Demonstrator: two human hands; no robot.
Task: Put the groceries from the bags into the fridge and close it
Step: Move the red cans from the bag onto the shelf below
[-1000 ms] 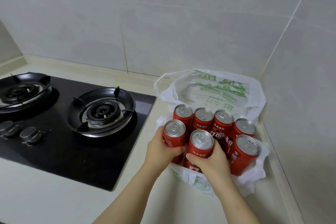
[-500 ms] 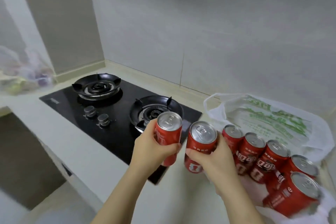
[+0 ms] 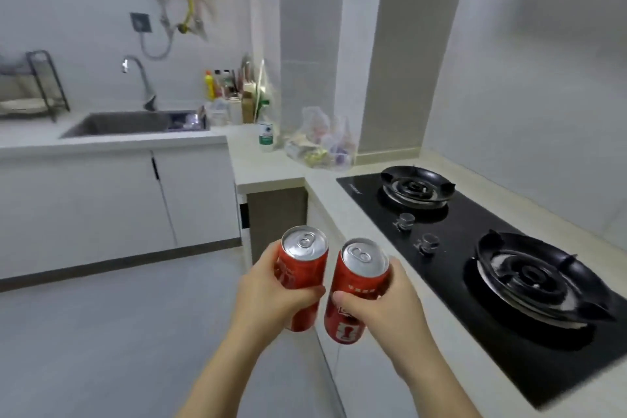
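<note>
Two hands loaded: left hand grips the left can, right hand grips the right can | cans side by side over the floor, beside the hob | long axes near-upright, lids up, right can's top tipped rightward | best carried upright, unshaken; fridge not in view.

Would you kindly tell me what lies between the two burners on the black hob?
Two round knobs, near the front edge of the hob; the head view shows this.
</note>
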